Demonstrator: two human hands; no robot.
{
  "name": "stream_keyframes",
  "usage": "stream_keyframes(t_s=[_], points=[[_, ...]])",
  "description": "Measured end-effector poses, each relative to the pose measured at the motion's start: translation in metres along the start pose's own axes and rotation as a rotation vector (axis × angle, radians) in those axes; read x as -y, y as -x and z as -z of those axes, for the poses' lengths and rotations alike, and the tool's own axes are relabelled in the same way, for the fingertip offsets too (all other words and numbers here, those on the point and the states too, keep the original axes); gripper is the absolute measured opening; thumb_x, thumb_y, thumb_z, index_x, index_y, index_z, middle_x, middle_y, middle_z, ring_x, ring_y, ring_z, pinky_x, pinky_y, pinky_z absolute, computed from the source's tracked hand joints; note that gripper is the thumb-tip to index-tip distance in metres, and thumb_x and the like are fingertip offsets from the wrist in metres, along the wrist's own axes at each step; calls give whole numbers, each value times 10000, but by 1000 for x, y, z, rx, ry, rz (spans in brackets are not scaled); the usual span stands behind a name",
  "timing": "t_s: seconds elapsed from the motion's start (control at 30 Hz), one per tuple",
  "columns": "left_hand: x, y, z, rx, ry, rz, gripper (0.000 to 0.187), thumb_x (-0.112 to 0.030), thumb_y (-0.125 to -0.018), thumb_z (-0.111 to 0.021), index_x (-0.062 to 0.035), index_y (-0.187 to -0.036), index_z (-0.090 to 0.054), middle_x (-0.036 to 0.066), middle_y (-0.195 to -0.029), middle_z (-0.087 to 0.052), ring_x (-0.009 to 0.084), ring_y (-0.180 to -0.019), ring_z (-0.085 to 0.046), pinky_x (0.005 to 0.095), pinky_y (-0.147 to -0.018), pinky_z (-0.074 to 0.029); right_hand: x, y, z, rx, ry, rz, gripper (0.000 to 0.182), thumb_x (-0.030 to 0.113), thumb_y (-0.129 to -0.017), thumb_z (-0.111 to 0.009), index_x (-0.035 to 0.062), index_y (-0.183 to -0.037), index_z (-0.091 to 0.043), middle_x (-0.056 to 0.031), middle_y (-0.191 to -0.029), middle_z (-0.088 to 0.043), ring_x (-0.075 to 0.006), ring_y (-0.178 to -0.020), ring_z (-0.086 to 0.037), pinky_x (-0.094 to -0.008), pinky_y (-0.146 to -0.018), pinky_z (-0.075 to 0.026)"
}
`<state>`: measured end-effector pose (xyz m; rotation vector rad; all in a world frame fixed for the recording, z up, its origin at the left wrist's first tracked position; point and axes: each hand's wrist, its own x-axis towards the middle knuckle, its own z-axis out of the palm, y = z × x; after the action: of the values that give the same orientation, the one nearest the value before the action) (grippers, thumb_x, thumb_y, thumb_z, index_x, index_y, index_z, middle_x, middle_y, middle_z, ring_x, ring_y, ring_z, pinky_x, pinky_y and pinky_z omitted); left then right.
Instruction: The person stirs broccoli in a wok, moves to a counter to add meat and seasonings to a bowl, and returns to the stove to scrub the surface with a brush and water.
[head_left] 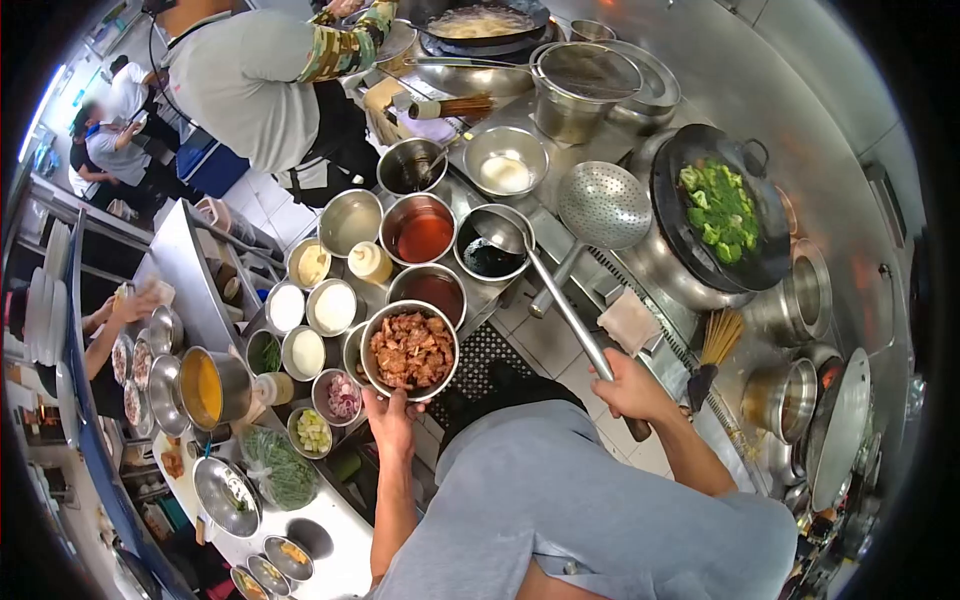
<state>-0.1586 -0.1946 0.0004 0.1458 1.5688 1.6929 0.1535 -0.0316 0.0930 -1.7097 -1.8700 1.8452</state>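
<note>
Busy kitchen, left hand grip holding bowl of fried meat, right hand gripping ladle, wok w/ broccoli

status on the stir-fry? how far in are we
Done, by the look of it: broccoli already sits in the black wok, and the meat in the steel bowl looks browned. In hand: left hand holds that bowl from below; right hand grips the ladle, its scoop resting in a dark sauce pot. Left: the meat is not yet in the wok, and no sauce shows on the broccoli.
</note>
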Motion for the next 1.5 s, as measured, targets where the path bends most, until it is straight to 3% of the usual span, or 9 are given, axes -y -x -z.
stream_keyframes(t_s=[0.23, 0.37, 0.5, 0.57, 0.67, 0.8, 1.33, 1.37, 1.5], points=[[-6, -10, -15, 75, -50, 4, 226, 18, -927, -451, -17, -1139, -383, 155, -1003, -580, 206, -654, -619, 276, -527, -490, 12, -16, 1, 43, -3, -62, 237, 97, -800, -570, 0, -1012, -526, -37, -652, -514, -139, -457, -518, -297, -427, -401], [5, -17, -3, 103, -74, 4, 248, 22, -937, -450, 5, -1153, -330, 186, -1023, -578, 236, -668, -658, 277, -525, -530, 11, -18, 11, 163, -435, -157, 239, 44, -811, -580, -3, -1038, -523, -22, -630, -470, -112, -418, -452, -273, -401, -351], [4, -22, -1, 89, -86, 30, 256, 25, -936, -443, 6, -1157, -315, 199, -1053, -564, 238, -667, -659, 277, -521, -537, 17, -1, 13, 187, -479, -117, 327, 40, -810, -582, -21, -1116, -486, -13, -614, -433, -105, -406, -428, -272, -391, -327], [4, -25, 1, 94, -90, 40, 255, 29, -935, -440, 9, -1157, -314, 209, -1087, -553, 242, -673, -660, 278, -522, -538, 19, 6, 11, 167, -480, -106, 276, 24, -827, -569, -2, -1093, -501, -8, -602, -411, -103, -398, -407, -264, -384, -317], [6, -26, -5, 45, -87, -15, 203, -5, -936, -454, -18, -1100, -335, 172, -863, -610, 178, -587, -621, 258, -438, -433, 18, 12, 10, 181, -542, -105, 244, 13, -842, -560, 9, -1081, -510, -5, -598, -398, -98, -393, -395, -256, -378, -311], [1, -27, -7, 58, -115, 10, 209, -36, -944, -475, -15, -1101, -338, 154, -804, -611, 163, -556, -601, 260, -425, -423, 15, 17, 6, 192, -622, -120, 328, 7, -810, -547, -27, -1129, -481, -23, -616, -426, -112, -401, -412, -273, -388, -321], [5, -69, -32, 78, -146, -23, 250, -11, -938, -513, 25, -1120, -346, 201, -1041, -547, 254, -699, -663, 296, -529, -582, 13, 41, 1, 158, -526, 11, 303, 27, -823, -555, -13, -1118, -497, -16, -616, -461, -99, -405, -438, -258, -383, -349], [7, -74, -40, 112, -104, -122, 269, -16, -937, -517, 31, -1134, -339, 211, -1056, -542, 254, -687, -664, 294, -541, -594, 16, 46, 0, 163, -520, 11, 305, 25, -821, -557, -11, -1118, -499, -17, -615, -466, -98, -405, -440, -255, -383, -349], [-1, -86, -68, 110, -195, -80, 269, 21, -895, -508, 62, -1111, -353, 220, -1067, -548, 272, -736, -672, 306, -572, -606, 16, 65, -6, 229, -457, 44, 297, 24, -828, -573, -3, -1116, -507, -17, -601, -493, -95, -409, -452, -248, -386, -350]])
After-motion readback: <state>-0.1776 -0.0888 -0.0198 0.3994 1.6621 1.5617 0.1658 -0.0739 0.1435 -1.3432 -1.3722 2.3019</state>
